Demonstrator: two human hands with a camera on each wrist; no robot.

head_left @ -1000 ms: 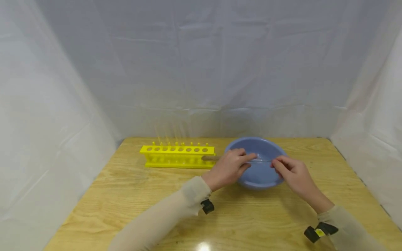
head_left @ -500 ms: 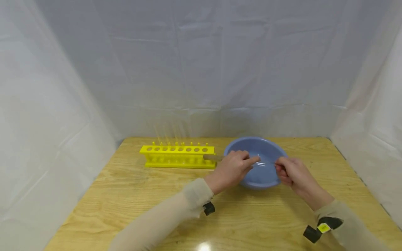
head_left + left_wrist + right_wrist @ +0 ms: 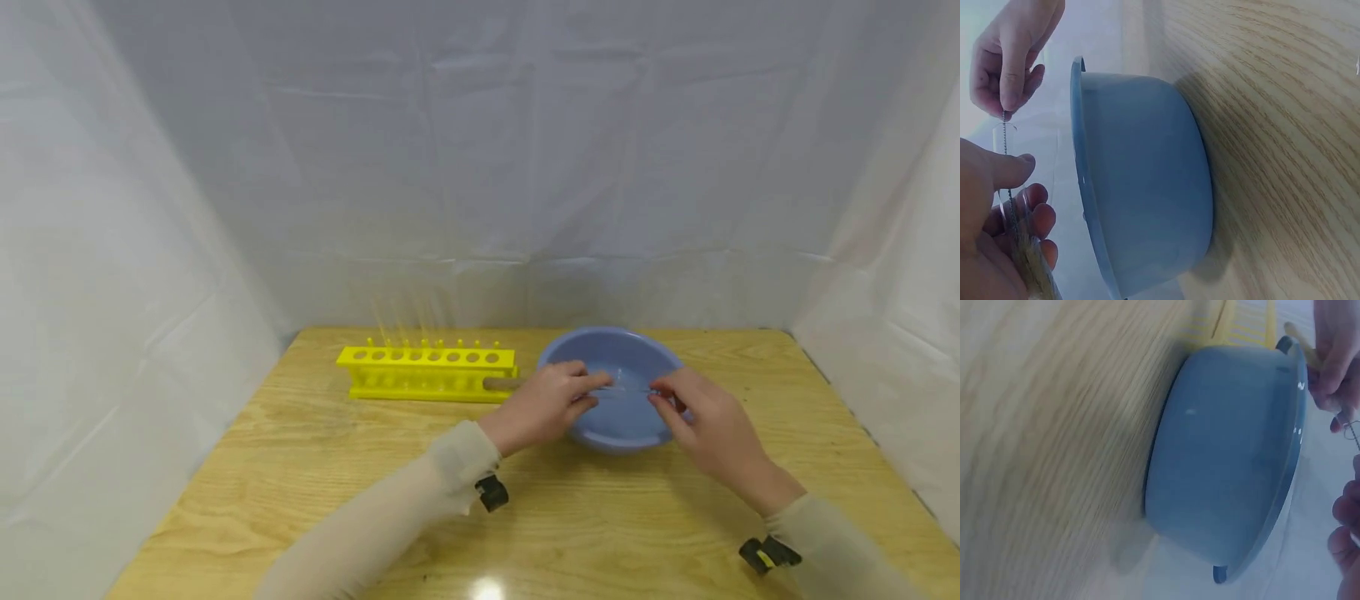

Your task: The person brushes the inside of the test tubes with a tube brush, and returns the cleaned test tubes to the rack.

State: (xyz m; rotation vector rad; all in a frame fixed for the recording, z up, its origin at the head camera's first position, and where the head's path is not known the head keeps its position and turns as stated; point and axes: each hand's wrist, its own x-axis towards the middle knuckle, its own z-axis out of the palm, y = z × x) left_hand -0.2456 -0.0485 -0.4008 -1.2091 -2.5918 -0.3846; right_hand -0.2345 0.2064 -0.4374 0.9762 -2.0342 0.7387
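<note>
Over the blue basin (image 3: 626, 429) my left hand (image 3: 542, 404) grips a clear glass test tube (image 3: 1005, 139), held nearly level with its mouth toward the right. A test tube brush (image 3: 1034, 265) sits inside it, its tan bristles at the tube's far left end, which sticks out past the left hand (image 3: 1307, 353). Just outside the mouth, my right hand (image 3: 708, 425) pinches the brush's twisted wire handle between thumb and fingertips. In the left wrist view the wire runs along the tube under the left thumb (image 3: 1015, 170). Left fingers and palm hide part of the glass.
A yellow test tube rack (image 3: 420, 358) stands left of the basin, with several thin pegs along its back. The wooden table (image 3: 337, 483) extends in front. White sheeting (image 3: 480, 167) closes off the back and both sides.
The right hand drew the brush wire slightly rightward, then came back left toward the tube mouth, its wrist turned. The left hand shifted a little right and back, still holding the tube.
</note>
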